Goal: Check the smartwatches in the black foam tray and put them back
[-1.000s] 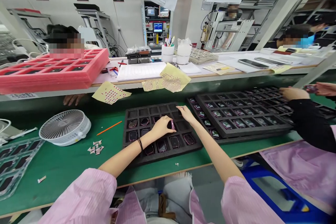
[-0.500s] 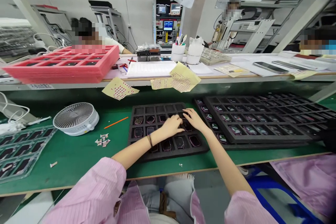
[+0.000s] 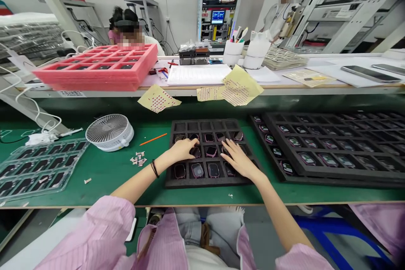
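A black foam tray (image 3: 186,183) lies on the green bench in front of me, its lower rows filled with dark-screened, pink-edged watch cases (image 3: 213,170). My left hand (image 3: 182,150) is at the tray's left side, thumb and fingers apart around one watch case (image 3: 195,152) in the middle row; whether they touch it I cannot tell. My right hand (image 3: 238,158) lies over the right side with its fingers spread, hiding part of the watch cases beneath. The back row of compartments (image 3: 207,125) holds no watch cases.
More foam trays (image 3: 316,173) with watch cases are stacked to the right. On the left are a white fan (image 3: 109,133), a clear plastic tray (image 3: 66,185), an orange stick (image 3: 153,139) and small pale scraps (image 3: 138,159). A shelf (image 3: 183,91) with a pink foam tray (image 3: 95,80) runs behind.
My view has shifted, and both hands have moved apart over the tray. My left hand has gone to its left side; my right hand now lies flatter on the right.
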Demonstrator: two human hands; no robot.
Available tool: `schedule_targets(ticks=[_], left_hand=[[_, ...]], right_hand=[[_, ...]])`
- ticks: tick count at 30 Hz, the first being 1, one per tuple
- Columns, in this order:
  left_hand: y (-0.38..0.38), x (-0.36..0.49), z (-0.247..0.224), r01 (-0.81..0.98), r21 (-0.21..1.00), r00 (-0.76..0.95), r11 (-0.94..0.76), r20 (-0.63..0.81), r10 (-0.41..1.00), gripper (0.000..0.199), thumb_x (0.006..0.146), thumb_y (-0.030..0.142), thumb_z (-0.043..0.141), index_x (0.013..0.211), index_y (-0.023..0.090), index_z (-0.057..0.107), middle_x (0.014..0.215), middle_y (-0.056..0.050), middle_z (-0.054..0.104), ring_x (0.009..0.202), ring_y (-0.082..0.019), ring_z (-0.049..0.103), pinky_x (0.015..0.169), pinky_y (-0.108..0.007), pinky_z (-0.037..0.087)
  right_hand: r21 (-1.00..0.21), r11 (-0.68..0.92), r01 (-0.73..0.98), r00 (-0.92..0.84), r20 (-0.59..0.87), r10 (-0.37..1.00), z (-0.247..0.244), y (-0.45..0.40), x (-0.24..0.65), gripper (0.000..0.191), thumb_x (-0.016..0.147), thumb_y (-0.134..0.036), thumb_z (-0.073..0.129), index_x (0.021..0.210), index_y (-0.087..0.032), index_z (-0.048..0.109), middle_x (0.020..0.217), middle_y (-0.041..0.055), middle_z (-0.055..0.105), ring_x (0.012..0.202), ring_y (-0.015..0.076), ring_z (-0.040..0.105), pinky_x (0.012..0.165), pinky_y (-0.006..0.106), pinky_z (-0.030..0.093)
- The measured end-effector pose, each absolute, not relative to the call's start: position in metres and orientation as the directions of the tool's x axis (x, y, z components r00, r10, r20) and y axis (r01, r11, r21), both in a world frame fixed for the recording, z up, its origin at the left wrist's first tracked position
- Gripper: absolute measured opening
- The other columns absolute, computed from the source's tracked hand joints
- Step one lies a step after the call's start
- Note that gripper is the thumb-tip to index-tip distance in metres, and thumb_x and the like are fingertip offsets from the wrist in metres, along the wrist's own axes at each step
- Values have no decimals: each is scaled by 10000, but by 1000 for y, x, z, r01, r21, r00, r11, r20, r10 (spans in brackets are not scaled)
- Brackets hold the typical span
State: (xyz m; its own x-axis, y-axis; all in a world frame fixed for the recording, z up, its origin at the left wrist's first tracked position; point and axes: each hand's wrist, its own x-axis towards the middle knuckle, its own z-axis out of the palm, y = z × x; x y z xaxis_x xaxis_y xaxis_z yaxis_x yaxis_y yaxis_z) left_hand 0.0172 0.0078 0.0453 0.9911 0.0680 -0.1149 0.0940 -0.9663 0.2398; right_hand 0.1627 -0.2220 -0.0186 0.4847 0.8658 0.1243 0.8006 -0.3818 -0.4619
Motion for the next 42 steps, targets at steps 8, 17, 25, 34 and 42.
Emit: schedule_targets(ticks=[8,17,25,34,42], left_hand=[[4,22,36,90,247,996,-965,-34,84,547,724,320,678,1210,214,452,1008,-65,667,975,-244,618,779,-293,468],[-13,35,49,122,106,992,-987,-52,117,366,696,350,667,979,149,554,848,-113,694,823,-281,655,650,-293,430],[42,-5,72,232,194,973,-953,-23,232,295,676,451,643,781,198,533,693,-10,639,659,-203,614,541,-237,314],[28,-11,64,66,118,988,-991,-147,48,489,713,237,643,1172,186,485,998,-96,645,832,-235,642,644,-254,421],[30,-1,59,15,66,989,-998,-150,5,440,675,208,682,1099,182,565,972,-100,650,873,-248,634,687,-266,441]], right_hand=[[-444,-238,864,409,344,845,-13,-181,127,307,922,-286,435,1117,-258,670,1079,104,632,1044,281,578,933,469,477],[-488,-147,860,344,344,874,-19,-183,143,296,926,-264,446,1051,-204,707,1146,94,680,1109,261,603,998,476,453],[-331,-164,929,244,215,946,-25,-204,132,512,965,-451,322,1439,-260,333,1490,30,345,1407,222,235,1136,506,246],[-272,-247,930,303,190,934,-21,-198,122,544,964,-479,282,1435,-216,350,1502,53,315,1412,216,220,1148,484,220],[-329,-259,908,328,176,928,-19,-200,121,519,961,-472,299,1421,-245,378,1495,49,337,1411,217,226,1148,492,211]])
